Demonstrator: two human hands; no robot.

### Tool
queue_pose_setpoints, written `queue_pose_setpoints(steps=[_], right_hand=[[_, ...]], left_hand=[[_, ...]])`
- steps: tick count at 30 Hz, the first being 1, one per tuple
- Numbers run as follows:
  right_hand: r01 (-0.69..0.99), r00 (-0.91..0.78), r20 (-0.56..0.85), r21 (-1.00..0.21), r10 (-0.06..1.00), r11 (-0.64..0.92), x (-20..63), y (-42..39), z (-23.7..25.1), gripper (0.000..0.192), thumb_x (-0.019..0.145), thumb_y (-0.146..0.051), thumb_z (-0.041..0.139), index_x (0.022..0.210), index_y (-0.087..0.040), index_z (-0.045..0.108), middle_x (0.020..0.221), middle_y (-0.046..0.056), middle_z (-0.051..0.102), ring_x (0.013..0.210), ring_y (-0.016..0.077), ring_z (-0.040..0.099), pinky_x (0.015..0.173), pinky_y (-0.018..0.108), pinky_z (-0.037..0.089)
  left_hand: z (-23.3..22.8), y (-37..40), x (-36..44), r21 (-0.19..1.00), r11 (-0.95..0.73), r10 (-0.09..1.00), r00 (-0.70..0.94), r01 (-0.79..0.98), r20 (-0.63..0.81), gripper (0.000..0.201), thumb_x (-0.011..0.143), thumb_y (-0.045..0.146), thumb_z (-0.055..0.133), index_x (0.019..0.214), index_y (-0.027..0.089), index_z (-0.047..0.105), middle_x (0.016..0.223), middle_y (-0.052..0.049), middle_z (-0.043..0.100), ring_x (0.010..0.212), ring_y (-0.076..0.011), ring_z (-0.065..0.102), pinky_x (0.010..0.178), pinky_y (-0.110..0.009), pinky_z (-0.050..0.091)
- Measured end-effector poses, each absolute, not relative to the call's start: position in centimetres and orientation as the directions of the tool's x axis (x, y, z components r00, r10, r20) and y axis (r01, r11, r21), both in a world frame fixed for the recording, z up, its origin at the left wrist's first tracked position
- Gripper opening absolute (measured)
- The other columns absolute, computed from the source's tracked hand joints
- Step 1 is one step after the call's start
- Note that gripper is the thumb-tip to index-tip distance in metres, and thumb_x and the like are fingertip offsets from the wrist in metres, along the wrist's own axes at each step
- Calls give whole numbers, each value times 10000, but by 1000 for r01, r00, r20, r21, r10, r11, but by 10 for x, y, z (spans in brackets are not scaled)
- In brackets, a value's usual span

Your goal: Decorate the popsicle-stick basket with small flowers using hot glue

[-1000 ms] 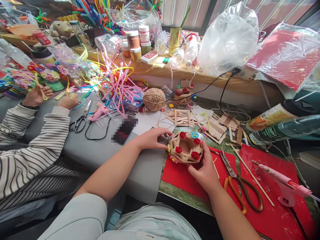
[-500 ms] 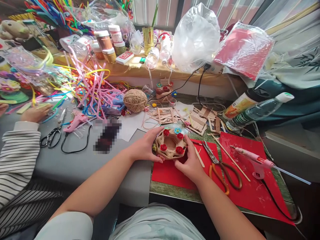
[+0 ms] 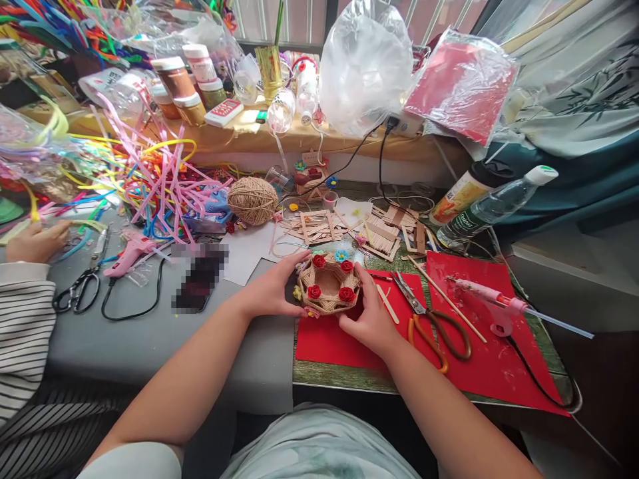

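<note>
A small twine-wrapped basket (image 3: 327,287) with red paper roses and a blue flower on its rim rests at the edge of a red paper sheet (image 3: 344,342). My left hand (image 3: 272,289) cups its left side and my right hand (image 3: 369,316) grips its right side, so both hold it between them. Orange-handled scissors (image 3: 434,322) lie just right of my right hand, with a popsicle stick (image 3: 387,303) between them.
A pink glue gun (image 3: 492,303) and skewer (image 3: 446,299) lie on the red sheet at right. Behind are a twine ball (image 3: 252,199), popsicle stick pieces (image 3: 349,226), bottles (image 3: 494,206), pipe cleaners (image 3: 160,179). A co-worker's striped sleeve (image 3: 24,319), black scissors (image 3: 74,293) and another glue gun (image 3: 130,249) are left.
My left hand moved from the table onto the basket's left side, and both hands now clasp it. The view shifted right, so everything slid left in frame.
</note>
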State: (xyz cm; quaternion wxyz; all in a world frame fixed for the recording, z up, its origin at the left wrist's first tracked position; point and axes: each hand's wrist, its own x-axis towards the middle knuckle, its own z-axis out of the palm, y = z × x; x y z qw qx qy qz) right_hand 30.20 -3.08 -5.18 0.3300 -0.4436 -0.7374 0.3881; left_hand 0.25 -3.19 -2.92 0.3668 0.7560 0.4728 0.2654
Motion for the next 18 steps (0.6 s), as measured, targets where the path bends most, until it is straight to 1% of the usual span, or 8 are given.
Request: queue_pose_setpoints(steps=[4,7,11,15,18], right_hand=[[394,-386,146,-867,911,306,302,-31,-51,1108,770,-176,756,1703,-355,184,1752,62,290,1633,319,293,1326,555,309],[403,-386,131,-867,913,294,302,-31,-50,1100,774,-178,749,1704,-351,186,1749,69,295,1631,322,297,1327,555,305],[403,-388,129,-867,913,293,302,-30,-48,1092,776,-183,741,1703,-341,187,1751,77,288,1633,319,293,1329,555,298],[394,-394,137,-868,909,301,302,-30,-46,1077,776,-181,734,1698,-340,201,1751,71,286,1637,314,284,1336,543,287],[398,-392,140,-865,909,305,302,-31,-47,1084,769,-179,736,1698,-341,202,1744,71,303,1636,321,285,1338,556,278]], left_hand=[[-29,-33,8,749,-315,912,406,583,67,1324,670,543,956,1711,298,176,1733,-151,319,1599,-406,331,1322,-545,316],[-29,-32,8,752,-316,911,407,578,70,1328,666,565,954,1712,309,176,1737,-143,314,1598,-405,336,1321,-540,319],[-29,-28,8,772,-302,911,409,559,61,1396,627,605,966,1714,319,139,1745,-143,296,1606,-398,324,1326,-542,307],[-28,-24,12,741,-296,917,397,603,42,1438,577,642,975,1712,305,158,1725,-162,324,1594,-435,322,1310,-576,311],[-28,-24,15,721,-315,917,395,618,62,1447,564,666,970,1710,297,167,1708,-169,347,1581,-441,340,1301,-574,321]])
